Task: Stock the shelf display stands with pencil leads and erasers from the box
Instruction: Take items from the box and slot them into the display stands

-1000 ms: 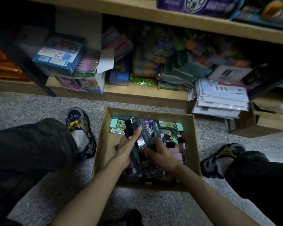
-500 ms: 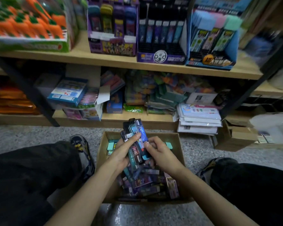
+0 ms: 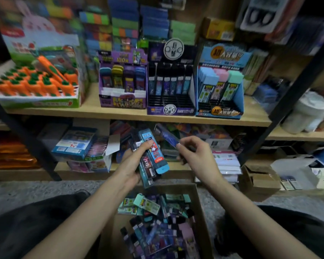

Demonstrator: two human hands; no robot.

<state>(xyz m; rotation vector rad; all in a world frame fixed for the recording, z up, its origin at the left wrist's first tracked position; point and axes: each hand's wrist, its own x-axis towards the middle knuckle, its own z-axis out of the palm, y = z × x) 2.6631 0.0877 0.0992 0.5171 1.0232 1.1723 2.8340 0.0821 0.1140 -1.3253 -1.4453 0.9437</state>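
Above the open cardboard box (image 3: 201,217) on the floor, I see both hands raised in front of the lower shelf. My left hand (image 3: 133,165) holds a bundle of pencil lead packs (image 3: 155,157). Its grip is curled round them, with the thumb pressed across the front of a teal pack and the fingers behind. The bundle stands nearly upright, leaning a little to the left at the top, and its bottom ends hang just over the far edge of the box.

My right hand (image 3: 196,154) is just beside it, to the right. Its grip pinches a single dark blue lead pack (image 3: 166,135) between thumb and forefinger. That pack tilts up and to the left, with its top end close to the bundle. I cannot tell whether the two touch.

Down in the box lies a loose heap of lead packs (image 3: 157,234), and mint-green erasers (image 3: 148,204) lie at its far left.

On the wooden shelf (image 3: 120,111) above the hands, three display stands sit side by side. The purple stand (image 3: 123,100) is on the left, the black stand (image 3: 171,105) with a row of lead packs is in the middle, and the blue stand (image 3: 220,111) with pastel erasers is on the right. A carrot-shaped eraser display (image 3: 36,85) sits further left.

Dark trouser legs (image 3: 36,225) frame the box on both sides.
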